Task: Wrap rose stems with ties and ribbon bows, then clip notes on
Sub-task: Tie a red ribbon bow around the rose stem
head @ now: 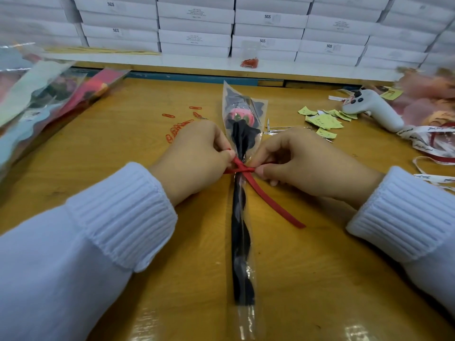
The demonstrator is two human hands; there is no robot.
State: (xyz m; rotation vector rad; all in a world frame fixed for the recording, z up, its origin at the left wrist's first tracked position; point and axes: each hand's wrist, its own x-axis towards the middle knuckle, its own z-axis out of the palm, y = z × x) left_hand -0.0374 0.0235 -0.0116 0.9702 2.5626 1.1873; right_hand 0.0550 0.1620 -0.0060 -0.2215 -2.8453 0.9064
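A rose with a pink head and black stem, sleeved in clear cellophane (242, 217), lies lengthwise on the wooden table (138, 148). A red ribbon (268, 198) is knotted around the stem just below the leaves, its long tail trailing to the lower right. My left hand (197, 156) pinches the ribbon's left end at the knot. My right hand (302, 161) pinches the right end beside the knot. Both hands sit either side of the stem.
Red paper clips (176, 129) lie left of the rose head. Yellow notes (322, 121) and a white glue gun (374, 108) sit at right, with printed white ribbon (428, 139). Wrapped flowers (44, 107) pile at left. White boxes (197, 28) line the back.
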